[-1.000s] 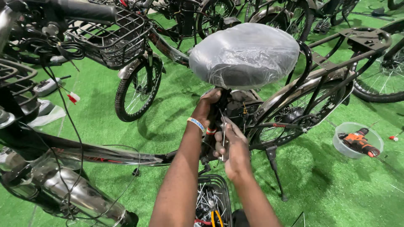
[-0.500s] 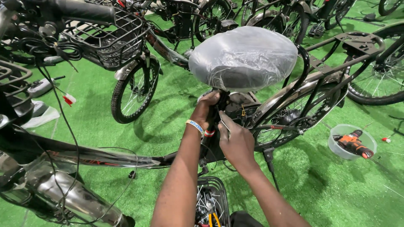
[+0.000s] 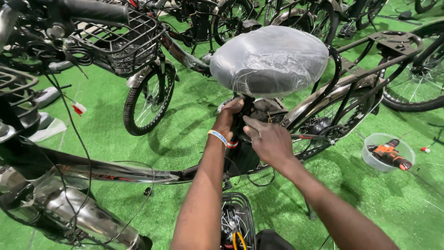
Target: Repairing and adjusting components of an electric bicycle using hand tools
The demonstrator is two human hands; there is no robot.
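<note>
Both hands work at the seat post [image 3: 241,121] just under the plastic-wrapped saddle [image 3: 269,59] of the bicycle, so the step in hand looks like fitting or tightening the seat clamp, and the next move likely calls for a firm, steady twist. The left hand [image 3: 227,119] reaches up with its fingers closed around the post (wristband showing). The right hand [image 3: 268,141] comes in from the right, knuckles up, fingers curled against the post; I cannot tell whether it holds anything.
</note>
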